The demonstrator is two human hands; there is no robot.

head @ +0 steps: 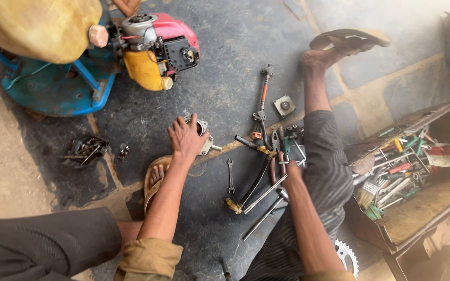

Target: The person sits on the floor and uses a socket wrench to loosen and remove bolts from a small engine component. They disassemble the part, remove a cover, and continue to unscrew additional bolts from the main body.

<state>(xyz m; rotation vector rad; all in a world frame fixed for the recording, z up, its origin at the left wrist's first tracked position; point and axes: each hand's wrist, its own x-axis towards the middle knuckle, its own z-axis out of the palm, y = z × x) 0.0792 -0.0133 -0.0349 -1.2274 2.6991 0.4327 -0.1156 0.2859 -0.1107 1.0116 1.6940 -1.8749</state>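
— Now, where's the left hand [186, 139]?
— Spread flat on the grey metal engine part [202, 136], which lies just beyond its fingertips on the dark concrete floor [225, 62].
— And the right hand [291, 174]?
— Among the scattered hand tools [266, 171]; its grip I cannot tell.

Red-and-yellow small engine [154, 47], blue frame [53, 88], open toolbox [417, 171] — crammed with tools, sprocket [347, 256], lone spanner [230, 176]
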